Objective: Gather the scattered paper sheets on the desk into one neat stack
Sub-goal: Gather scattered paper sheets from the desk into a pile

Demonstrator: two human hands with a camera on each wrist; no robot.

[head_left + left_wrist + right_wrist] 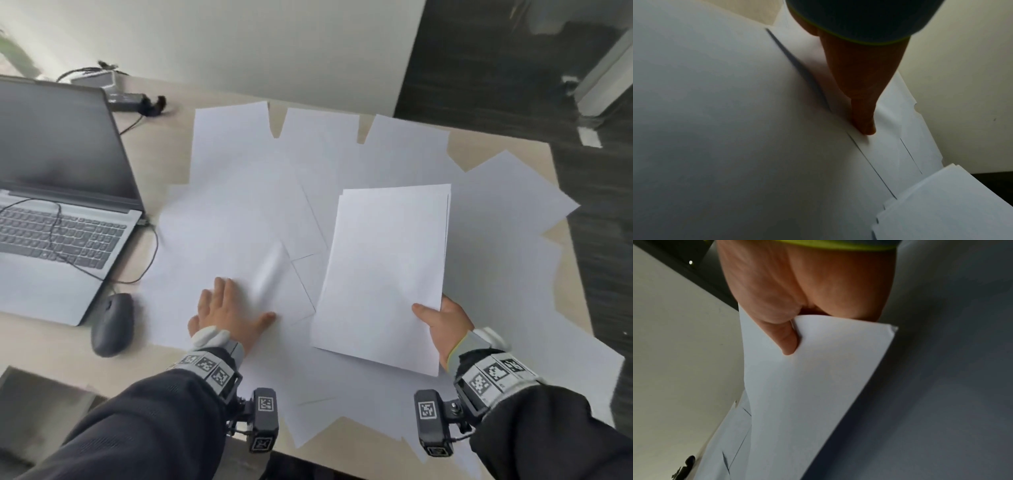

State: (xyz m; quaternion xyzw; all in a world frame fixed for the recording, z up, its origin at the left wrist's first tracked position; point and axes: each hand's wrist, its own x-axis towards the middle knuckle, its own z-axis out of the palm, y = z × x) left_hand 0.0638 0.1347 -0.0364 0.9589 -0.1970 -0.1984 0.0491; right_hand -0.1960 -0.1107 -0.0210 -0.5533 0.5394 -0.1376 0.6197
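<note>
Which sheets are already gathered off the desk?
The small stack pinched in the right hand; all other sheets lie scattered flat.

Dark sleeves (pixel 144 421), grey wristbands (pixel 205 365) with square black-and-white markers.

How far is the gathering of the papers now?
Partly done. The right hand holds a small stack of gathered sheets, its edges not fully even. The left hand presses flat on a loose sheet, perhaps the next one. Many scattered sheets remain spread over the desk.
</note>
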